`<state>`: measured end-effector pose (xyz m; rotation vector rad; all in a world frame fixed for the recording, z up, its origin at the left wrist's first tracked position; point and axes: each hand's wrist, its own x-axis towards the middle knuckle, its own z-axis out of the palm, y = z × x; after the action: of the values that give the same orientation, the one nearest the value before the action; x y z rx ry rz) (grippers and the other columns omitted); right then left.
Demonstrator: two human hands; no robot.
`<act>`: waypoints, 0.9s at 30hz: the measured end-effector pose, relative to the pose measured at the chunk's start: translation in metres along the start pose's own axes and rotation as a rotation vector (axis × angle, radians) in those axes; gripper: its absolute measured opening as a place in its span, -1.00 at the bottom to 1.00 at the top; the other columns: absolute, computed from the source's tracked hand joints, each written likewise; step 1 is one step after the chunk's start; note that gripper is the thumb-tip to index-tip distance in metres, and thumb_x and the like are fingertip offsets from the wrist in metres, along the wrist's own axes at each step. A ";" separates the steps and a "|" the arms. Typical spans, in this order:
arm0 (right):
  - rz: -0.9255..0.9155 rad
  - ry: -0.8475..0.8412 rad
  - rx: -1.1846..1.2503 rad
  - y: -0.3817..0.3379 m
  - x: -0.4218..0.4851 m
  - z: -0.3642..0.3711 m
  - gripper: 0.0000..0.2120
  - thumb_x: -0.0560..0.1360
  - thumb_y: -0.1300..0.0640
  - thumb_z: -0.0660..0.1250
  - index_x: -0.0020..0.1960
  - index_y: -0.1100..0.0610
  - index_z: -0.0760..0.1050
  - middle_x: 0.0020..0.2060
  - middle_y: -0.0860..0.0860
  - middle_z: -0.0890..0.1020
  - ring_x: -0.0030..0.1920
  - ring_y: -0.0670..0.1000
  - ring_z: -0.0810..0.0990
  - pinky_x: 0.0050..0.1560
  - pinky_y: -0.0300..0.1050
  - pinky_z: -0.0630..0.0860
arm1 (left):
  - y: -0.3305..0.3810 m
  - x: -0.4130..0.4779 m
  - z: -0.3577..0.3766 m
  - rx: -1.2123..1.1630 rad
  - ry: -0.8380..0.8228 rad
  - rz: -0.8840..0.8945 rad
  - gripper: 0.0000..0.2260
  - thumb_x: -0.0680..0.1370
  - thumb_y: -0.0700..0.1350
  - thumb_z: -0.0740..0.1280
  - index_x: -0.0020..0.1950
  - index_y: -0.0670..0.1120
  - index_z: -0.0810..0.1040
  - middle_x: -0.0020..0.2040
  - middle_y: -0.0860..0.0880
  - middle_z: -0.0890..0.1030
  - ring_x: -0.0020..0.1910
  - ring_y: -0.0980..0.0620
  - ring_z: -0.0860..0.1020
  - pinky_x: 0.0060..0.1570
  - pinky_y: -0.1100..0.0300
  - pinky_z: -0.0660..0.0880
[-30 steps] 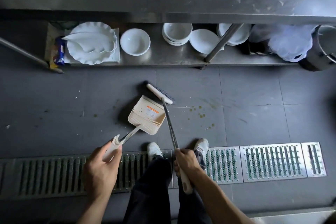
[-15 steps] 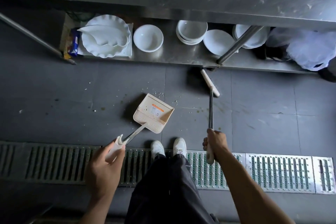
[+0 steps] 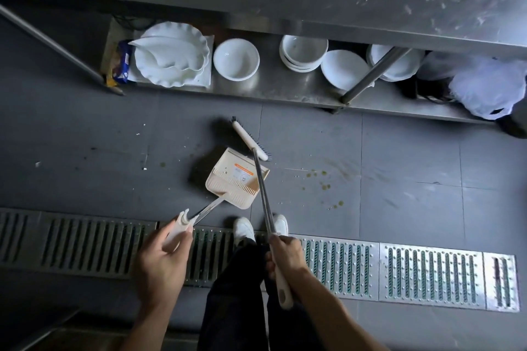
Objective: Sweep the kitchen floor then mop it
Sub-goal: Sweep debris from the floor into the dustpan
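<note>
So the left hand [image 3: 159,268] has its grip wrapped on the dustpan [image 3: 237,179] handle, pan resting on the floor [image 3: 85,145] mid-frame, pretty much where it was. Right hand [image 3: 286,256] is clamped on the broom [image 3: 251,138], whose head has swung back left from the shelf [image 3: 285,88] leg and now sits right at the pan's upper edge.

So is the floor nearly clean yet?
Not yet. Sweeping is under way: the right hand holds the broom at the mouth of the dustpan held by the left hand. Green spots and white crumbs remain. No mop is in view.
</note>
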<state>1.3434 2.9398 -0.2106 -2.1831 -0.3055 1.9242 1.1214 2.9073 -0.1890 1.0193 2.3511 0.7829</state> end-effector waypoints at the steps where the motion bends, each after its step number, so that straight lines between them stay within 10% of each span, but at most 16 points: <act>1: -0.008 -0.011 0.004 0.002 -0.004 -0.003 -0.81 0.58 0.17 0.22 -0.17 0.23 0.48 -0.46 0.09 0.46 -0.59 0.02 0.40 -0.58 -0.22 0.38 | 0.003 0.000 -0.002 -0.026 0.009 0.000 -0.65 0.45 0.15 0.46 0.12 -0.02 0.72 -0.13 0.01 0.72 -0.19 -0.04 0.65 -0.17 0.01 0.58; 13: -0.045 0.255 -0.165 0.009 0.014 -0.053 -0.71 0.58 0.19 0.17 -0.24 0.26 0.51 -0.42 0.18 0.58 -0.46 0.10 0.54 -0.39 0.05 0.56 | 0.000 0.022 -0.027 0.070 0.028 -0.022 -0.70 0.48 0.16 0.49 0.11 0.02 0.72 -0.10 -0.07 0.73 -0.13 -0.18 0.66 -0.17 0.05 0.52; 22: 0.035 0.233 0.004 0.023 0.010 0.099 -0.72 0.58 0.04 0.19 -0.24 0.13 0.48 -0.34 0.11 0.59 -0.35 0.11 0.56 -0.26 -0.02 0.55 | -0.053 0.107 -0.064 0.051 -0.093 0.070 -0.57 0.41 0.26 0.39 0.09 0.00 0.71 -0.05 -0.06 0.73 -0.11 -0.17 0.67 -0.12 -0.01 0.58; 27: 0.049 0.181 0.139 0.015 -0.013 0.194 -0.74 0.53 0.19 0.16 -0.30 0.23 0.44 -0.55 0.07 0.49 -0.59 0.04 0.45 -0.52 -0.15 0.42 | -0.078 0.150 -0.101 0.073 -0.173 0.095 -0.64 0.39 0.19 0.46 0.10 0.04 0.71 -0.06 -0.02 0.73 -0.14 -0.14 0.67 -0.14 0.03 0.56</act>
<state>1.1493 2.9267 -0.2266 -2.2703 -0.0853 1.6995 0.9280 2.9457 -0.1932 1.1875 2.2111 0.6201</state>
